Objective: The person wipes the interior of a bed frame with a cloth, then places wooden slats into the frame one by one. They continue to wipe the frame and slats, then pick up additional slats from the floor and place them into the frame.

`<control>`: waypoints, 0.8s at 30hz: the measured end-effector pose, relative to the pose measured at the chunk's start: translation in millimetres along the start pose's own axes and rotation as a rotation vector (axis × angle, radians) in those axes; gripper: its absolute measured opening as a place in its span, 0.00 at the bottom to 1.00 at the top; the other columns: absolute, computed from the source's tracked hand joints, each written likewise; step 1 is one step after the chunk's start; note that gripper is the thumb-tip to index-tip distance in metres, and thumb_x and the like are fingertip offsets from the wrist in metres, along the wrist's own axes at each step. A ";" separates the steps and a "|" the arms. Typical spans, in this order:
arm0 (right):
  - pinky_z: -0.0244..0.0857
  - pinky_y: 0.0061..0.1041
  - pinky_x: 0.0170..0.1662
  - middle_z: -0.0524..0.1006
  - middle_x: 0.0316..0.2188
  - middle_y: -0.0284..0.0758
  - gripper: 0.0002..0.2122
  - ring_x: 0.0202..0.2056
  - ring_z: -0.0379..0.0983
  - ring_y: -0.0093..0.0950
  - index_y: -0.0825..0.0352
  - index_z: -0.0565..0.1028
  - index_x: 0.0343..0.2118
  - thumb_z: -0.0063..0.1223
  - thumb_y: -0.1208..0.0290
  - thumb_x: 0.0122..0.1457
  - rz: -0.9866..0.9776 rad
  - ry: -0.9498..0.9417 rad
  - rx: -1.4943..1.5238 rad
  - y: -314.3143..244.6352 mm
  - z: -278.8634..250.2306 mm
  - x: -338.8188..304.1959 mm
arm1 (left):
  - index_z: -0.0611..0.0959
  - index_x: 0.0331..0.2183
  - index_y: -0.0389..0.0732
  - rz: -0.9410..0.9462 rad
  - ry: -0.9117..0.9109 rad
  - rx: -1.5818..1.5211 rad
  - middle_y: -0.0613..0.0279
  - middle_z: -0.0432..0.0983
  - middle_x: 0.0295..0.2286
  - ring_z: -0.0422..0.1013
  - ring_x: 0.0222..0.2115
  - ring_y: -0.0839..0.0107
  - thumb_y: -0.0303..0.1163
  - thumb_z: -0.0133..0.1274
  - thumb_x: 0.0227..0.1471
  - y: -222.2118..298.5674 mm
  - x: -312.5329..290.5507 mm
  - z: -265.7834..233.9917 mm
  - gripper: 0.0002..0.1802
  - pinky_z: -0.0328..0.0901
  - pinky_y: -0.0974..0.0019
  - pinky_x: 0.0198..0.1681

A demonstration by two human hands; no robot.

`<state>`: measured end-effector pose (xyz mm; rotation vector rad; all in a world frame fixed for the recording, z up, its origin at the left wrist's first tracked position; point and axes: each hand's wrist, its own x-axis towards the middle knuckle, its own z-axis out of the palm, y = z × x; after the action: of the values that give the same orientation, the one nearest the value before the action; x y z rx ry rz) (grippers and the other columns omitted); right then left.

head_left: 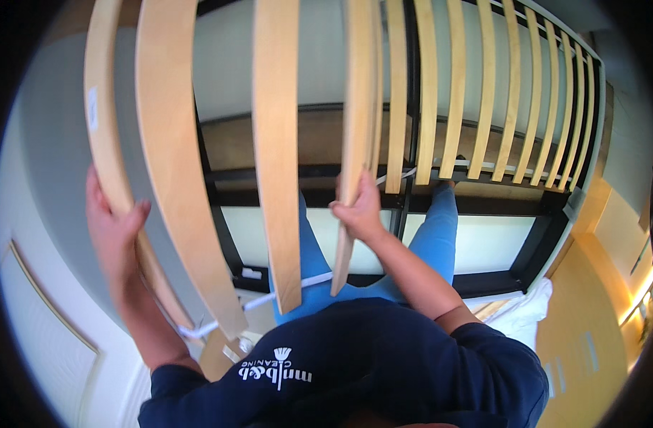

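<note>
My left hand (114, 225) is wrapped round the outermost wooden slat (100, 135) at the left, thumb on its near side. Further right, my right hand (360, 210) grips another pale wooden slat (358, 85) near its lower end, and a second slat lies close behind it. Between my hands hang a wide slat (166, 135) and a narrower slat (275, 150), raised toward me. A white strap (259, 302) links their near ends. The slats' far ends run out of the picture at the top.
More slats (483, 93) lie in a row across the dark bed frame (483, 207) at the right. My legs in blue trousers (437, 221) are among the frame bars. White fabric (530, 314) is bunched at the near right corner, beside a wooden floor (576, 342). A white panelled door (45, 335) is at the left.
</note>
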<state>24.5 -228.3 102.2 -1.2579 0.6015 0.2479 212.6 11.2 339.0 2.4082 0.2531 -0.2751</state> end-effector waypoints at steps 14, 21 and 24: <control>0.63 0.21 0.31 0.71 0.24 0.29 0.05 0.27 0.67 0.19 0.67 0.71 0.33 0.51 0.71 0.58 -0.300 0.111 0.101 -5.4 -21.4 61.2 | 0.60 0.55 0.31 0.010 -0.060 -0.131 0.72 0.61 0.28 0.60 0.18 0.87 0.34 0.70 0.28 105.2 -41.2 -51.5 0.54 0.56 0.83 0.16; 0.62 0.37 0.50 0.71 0.43 0.48 0.29 0.47 0.68 0.44 0.72 0.66 0.48 0.65 0.64 0.44 -0.061 0.553 -0.672 134.7 -155.8 172.7 | 0.58 0.56 0.32 0.017 0.018 -0.146 0.73 0.62 0.25 0.62 0.20 0.85 0.31 0.67 0.30 112.6 -62.7 -78.2 0.52 0.57 0.83 0.20; 0.59 0.36 0.56 0.66 0.52 0.53 0.42 0.54 0.63 0.47 0.73 0.57 0.57 0.66 0.60 0.41 0.127 0.466 -0.629 155.1 -156.3 193.7 | 0.59 0.56 0.32 -0.017 0.082 -0.039 0.73 0.61 0.24 0.62 0.22 0.85 0.30 0.66 0.30 107.3 -65.2 -95.1 0.51 0.59 0.82 0.24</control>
<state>62.2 -356.1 -159.1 -1.9110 1.0562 0.2605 189.6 -12.7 493.0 2.3829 0.3133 -0.1772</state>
